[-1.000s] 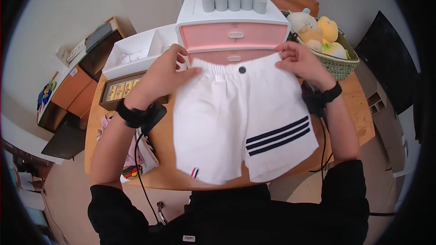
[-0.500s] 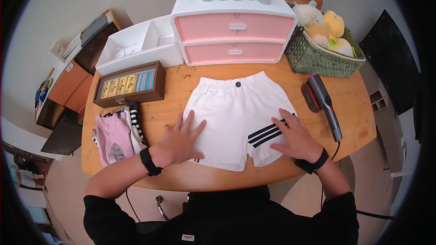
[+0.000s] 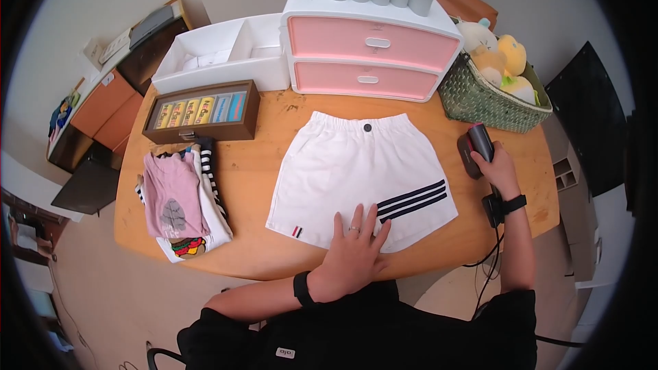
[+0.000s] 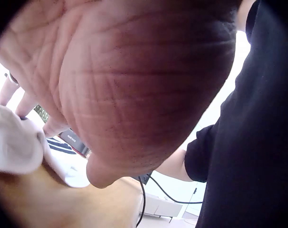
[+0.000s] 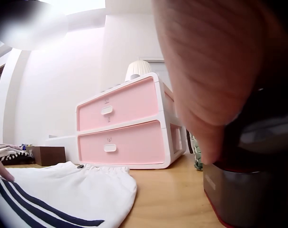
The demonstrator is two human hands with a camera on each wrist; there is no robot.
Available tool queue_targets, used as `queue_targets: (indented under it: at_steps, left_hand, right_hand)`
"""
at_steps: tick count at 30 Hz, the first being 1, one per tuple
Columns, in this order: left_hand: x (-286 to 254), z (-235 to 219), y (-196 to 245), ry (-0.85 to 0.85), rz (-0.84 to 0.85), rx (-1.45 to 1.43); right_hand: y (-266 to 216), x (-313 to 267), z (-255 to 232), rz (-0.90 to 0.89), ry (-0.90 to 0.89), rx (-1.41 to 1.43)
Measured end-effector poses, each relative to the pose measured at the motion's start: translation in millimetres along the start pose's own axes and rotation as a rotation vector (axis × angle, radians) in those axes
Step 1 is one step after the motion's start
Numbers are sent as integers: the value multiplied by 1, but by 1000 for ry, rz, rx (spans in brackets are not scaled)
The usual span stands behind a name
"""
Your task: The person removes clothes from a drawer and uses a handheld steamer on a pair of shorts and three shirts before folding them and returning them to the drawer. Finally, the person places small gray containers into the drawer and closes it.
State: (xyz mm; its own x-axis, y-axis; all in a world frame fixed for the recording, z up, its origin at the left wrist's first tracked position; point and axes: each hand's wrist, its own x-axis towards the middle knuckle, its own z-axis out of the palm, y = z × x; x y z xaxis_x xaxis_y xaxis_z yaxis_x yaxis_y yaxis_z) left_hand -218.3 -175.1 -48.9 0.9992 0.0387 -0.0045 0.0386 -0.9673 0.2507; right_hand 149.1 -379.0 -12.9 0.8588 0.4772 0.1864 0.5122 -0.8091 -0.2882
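White shorts (image 3: 336,178) with an elastic waist, a dark button and navy stripes on one leg lie flat on the wooden table (image 3: 528,219), waistband away from me. My left hand (image 3: 353,257) rests with spread fingers on the hem near the middle; its palm fills much of the left wrist view. To the right of the shorts, my right hand (image 3: 502,171) grips the handle of a dark grey handheld garment steamer (image 3: 471,156) with red trim. The right wrist view shows the steamer's head (image 5: 243,194) close over the table, beside the shorts.
Folded clothes (image 3: 171,192) lie at the left. Behind them are a brown display box (image 3: 251,113) and a white divided bin (image 3: 219,77). A pink drawer unit (image 3: 373,68) stands at the back, a green basket (image 3: 500,111) of plush toys to its right. Cords hang near my right wrist.
The shorts have come down from both hands onto the table and lie spread out. My right hand has moved right and taken hold of the steamer; my left has shifted to the hem's middle.
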Motion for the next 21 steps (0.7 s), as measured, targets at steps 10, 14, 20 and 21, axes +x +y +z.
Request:
queue_targets:
  at_steps: [10,14,20,21]
  left_hand:
    - [-73,-10,-39,114,-464,66]
    - [-91,-2,-38,131,-517,90]
    - [-92,12,-22,202,-415,17]
    - [-92,16,-23,223,-410,28]
  right_hand:
    - [-77,-33,-33,-277,45,251]
    - [-175,-68,-42,-556,-157,303]
    - [-265,-98,16,-920,-453,194]
    - [-272,-99,28,-949,-462,183]
